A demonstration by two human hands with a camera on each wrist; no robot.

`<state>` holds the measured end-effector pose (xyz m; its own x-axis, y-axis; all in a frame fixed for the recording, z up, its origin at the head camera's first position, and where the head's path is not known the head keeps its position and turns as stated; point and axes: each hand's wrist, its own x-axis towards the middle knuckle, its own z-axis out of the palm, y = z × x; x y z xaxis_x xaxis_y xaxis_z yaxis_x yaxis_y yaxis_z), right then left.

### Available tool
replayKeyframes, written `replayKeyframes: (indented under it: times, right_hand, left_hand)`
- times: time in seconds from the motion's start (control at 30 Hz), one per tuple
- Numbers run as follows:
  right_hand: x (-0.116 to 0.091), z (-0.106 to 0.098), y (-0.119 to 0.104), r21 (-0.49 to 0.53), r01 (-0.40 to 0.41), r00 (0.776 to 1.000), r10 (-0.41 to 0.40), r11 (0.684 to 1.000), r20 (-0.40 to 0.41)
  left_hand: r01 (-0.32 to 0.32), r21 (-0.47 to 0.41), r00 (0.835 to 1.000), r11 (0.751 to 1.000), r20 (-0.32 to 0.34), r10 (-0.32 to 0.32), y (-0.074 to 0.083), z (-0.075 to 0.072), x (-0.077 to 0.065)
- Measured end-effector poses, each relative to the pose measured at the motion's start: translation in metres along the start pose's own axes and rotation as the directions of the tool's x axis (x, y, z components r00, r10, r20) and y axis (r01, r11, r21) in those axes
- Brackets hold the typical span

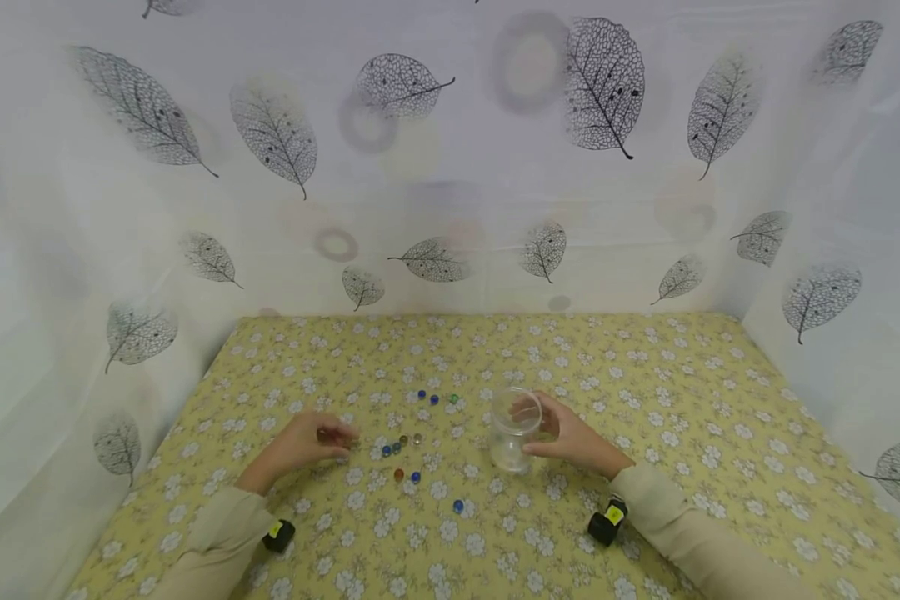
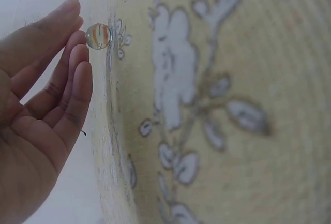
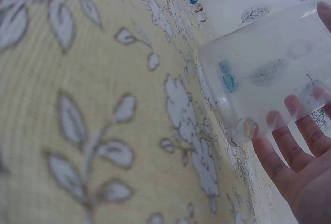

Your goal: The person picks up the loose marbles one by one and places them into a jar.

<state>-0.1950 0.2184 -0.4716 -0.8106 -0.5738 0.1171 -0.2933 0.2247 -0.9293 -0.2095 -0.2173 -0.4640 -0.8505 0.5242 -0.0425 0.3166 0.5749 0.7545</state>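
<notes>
In the head view a clear plastic cup [image 1: 512, 450] stands on the cloth, and my right hand [image 1: 566, 433] grips it from the right side. The right wrist view shows fingers spread along the cup [image 3: 258, 63]; several marbles show through its wall, and I cannot tell whether they lie inside or behind. My left hand [image 1: 300, 446] hovers left of the loose marbles, fingers loosely bent and holding nothing visible. Nearest it in the head view is a blue marble [image 1: 386, 451]. In the left wrist view a striped marble [image 2: 99, 36] appears beside the fingertips.
A yellow floral cloth [image 1: 330, 358] covers the table. Two blue marbles and a green marble [image 1: 454, 399] lie farther back; a reddish marble [image 1: 399, 474] and a lone blue marble [image 1: 458, 506] lie nearer. A leaf-print curtain [image 1: 450, 200] encloses the back and sides.
</notes>
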Motion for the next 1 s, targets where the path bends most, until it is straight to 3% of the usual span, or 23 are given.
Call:
replayKeyframes:
  times: [0.5,1.0]
  right_hand:
    - [-0.0012,0.0,-0.0005,-0.002,-0.019,1.0,0.019,1.0,-0.005]
    - [-0.0007,-0.0002,-0.0006,-0.012,0.015,1.0,-0.015,1.0,0.0]
  left_hand:
    - [0.018,0.018,1.0,1.0,0.005,-0.018,-0.0009,0.0004,-0.0004]
    - [0.009,0.043,0.999,0.999,0.039,-0.011,-0.001,-0.0001,0.0029]
